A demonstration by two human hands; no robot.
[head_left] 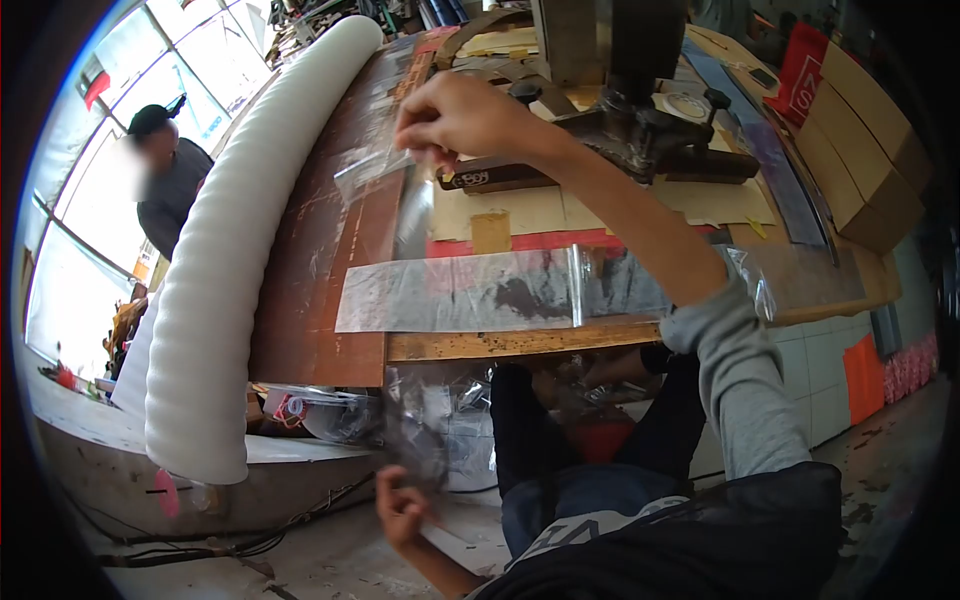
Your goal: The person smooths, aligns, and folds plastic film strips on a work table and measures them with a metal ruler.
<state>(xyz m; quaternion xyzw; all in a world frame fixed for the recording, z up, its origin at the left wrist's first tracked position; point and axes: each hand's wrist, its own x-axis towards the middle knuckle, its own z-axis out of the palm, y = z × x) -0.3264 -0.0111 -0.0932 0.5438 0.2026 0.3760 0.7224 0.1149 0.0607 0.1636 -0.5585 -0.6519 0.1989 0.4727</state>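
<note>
My right hand is over the far left part of the table, its fingers pinched together. A clear plastic piece hangs at its fingertips. Low at the left, away from the table, my left hand has its fingers apart and partly bent, with nothing seen in them. Just above it is a blurred, see-through smear that I cannot make out. A long clear plastic film strip lies along the table's front edge. Behind it stands a press machine with a dark metal bar across pale board.
A white foam roll runs along the left side, beside a brown sheet. Cardboard boxes stand at the right. Plastic scraps hang under the table. Another person is beyond the roll, near the windows.
</note>
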